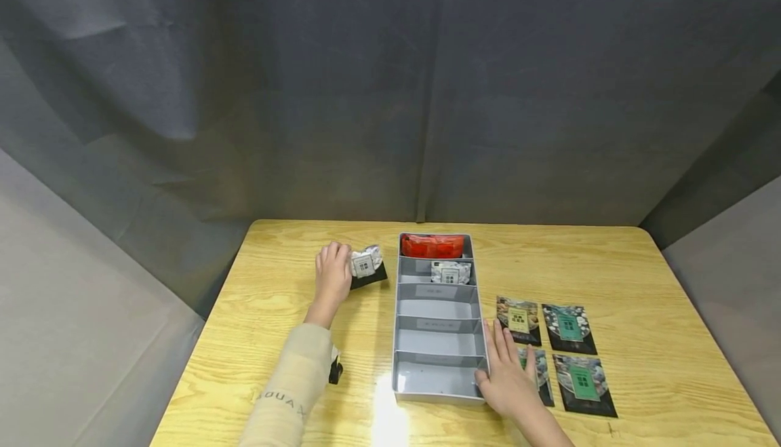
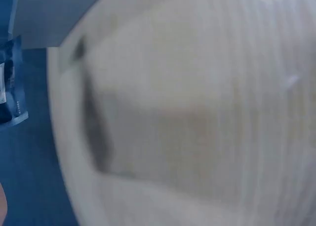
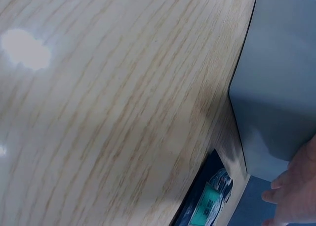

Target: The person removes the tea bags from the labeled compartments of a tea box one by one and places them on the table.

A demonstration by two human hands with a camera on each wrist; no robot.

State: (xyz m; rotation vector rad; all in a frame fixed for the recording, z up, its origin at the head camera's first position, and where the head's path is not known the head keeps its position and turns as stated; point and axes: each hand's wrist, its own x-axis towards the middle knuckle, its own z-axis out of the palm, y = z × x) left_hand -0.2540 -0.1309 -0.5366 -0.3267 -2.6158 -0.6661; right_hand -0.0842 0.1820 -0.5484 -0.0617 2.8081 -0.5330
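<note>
Just left of the tray's far half lies the silver-and-black packet (image 1: 367,265), gripped at its left side by the left hand (image 1: 333,274), whose fingers curl in while the thumb stays out of sight. Its black lower edge slants, the right end pointing farther away; the hand hides part of it, so I cannot tell its long axis for sure, nor whether it clears the table.

A strip of table (image 1: 659,338) separates it from the grey tray (image 1: 438,344), whose long axis runs from far to near across 5 compartments. Level with the packet, directly to its right, is the 2nd compartment from the far end, where a matching silver packet (image 1: 451,273) sits toward the right. A red packet (image 1: 432,246) fills much of the farthest one.

The left hand is clearly the nearer; the right hand (image 1: 508,379) is well apart, fingers spread, against the tray's near right side. Beyond it are 4 dark packets (image 1: 584,384), 1 partly covered by that hand. Under the left sleeve (image 1: 287,386) another black-and-white item (image 1: 335,371) peeks out.
</note>
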